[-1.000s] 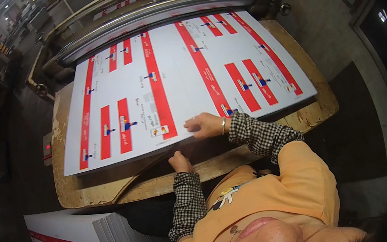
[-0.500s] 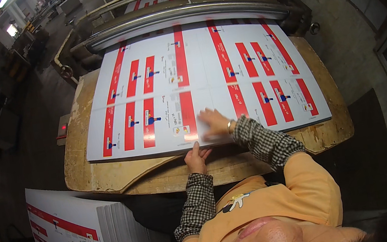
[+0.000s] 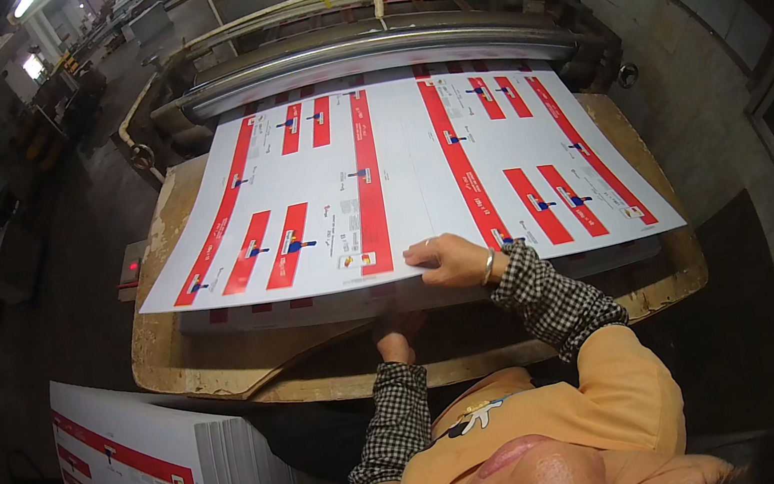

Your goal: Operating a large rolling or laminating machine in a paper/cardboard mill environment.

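Note:
A large white printed sheet (image 3: pixel 411 167) with red bars stretches from the roller machine (image 3: pixel 377 49) toward me, its near edge raised. My right hand (image 3: pixel 451 260) has its fingers curled over that near edge, a little right of the middle, pinching the sheet. Beneath it, more printed sheets (image 3: pixel 554 271) lie on the worn wooden table (image 3: pixel 157 354). My left hand (image 3: pixel 397 334) is low at the table's front, just below the raised edge. Its fingers are in shadow and hard to make out.
At the lower left stands a thick stack of printed sheets (image 3: pixel 129 465) with white edges. Handwheels (image 3: pixel 627 75) stick out at the machine's sides. A small box with a red light (image 3: pixel 130 267) is left of the table, and a wall (image 3: pixel 667 25) rises on the right.
The sheet's near edge has risen off the sheets below. My right hand has closed on that edge and shifted slightly right. My left hand has dropped a little below the edge.

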Motion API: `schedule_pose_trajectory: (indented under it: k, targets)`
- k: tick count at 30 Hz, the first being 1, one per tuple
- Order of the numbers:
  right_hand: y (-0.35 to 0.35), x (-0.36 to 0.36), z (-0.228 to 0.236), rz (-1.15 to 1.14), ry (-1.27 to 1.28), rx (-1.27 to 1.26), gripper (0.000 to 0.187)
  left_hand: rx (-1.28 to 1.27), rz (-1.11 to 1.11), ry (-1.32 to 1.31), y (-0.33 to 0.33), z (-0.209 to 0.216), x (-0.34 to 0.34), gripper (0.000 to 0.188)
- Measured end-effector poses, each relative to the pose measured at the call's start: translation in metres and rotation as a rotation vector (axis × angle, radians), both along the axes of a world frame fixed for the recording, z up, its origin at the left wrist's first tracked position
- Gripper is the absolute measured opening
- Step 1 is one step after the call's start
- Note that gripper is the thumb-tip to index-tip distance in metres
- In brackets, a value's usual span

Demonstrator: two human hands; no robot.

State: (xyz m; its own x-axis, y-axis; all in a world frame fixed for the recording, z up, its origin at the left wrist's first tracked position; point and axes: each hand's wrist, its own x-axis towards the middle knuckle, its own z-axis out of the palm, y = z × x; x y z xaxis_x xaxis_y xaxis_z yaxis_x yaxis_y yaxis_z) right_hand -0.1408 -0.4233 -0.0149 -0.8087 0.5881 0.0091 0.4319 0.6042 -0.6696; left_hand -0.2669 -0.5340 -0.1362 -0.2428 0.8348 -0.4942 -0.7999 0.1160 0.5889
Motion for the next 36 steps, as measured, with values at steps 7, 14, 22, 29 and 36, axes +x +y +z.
schedule_pose_trajectory:
  k: [7,14,22,29,36]
  targets:
    - [-0.018,0.002,-0.054,0.071,-0.127,-0.035,0.037,-0.161,0.063,0.322,-0.001,-0.04,-0.007,0.024]
    - [0.053,-0.017,-0.082,-0.267,-0.214,0.128,0.034,-0.038,0.054,0.105,-0.002,-0.001,0.003,0.031]
    - [-0.016,-0.011,-0.083,0.014,-0.427,0.284,0.08,0.021,0.046,0.087,-0.006,-0.006,-0.003,0.022]
    - [0.028,0.005,-0.059,-0.151,-0.248,-0.656,0.031,0.073,-0.043,-0.021,-0.011,0.002,-0.006,0.012]
    - [-0.007,-0.003,-0.07,0.089,-0.37,0.309,0.058,0.011,-0.023,0.013,-0.006,0.006,-0.008,0.016]
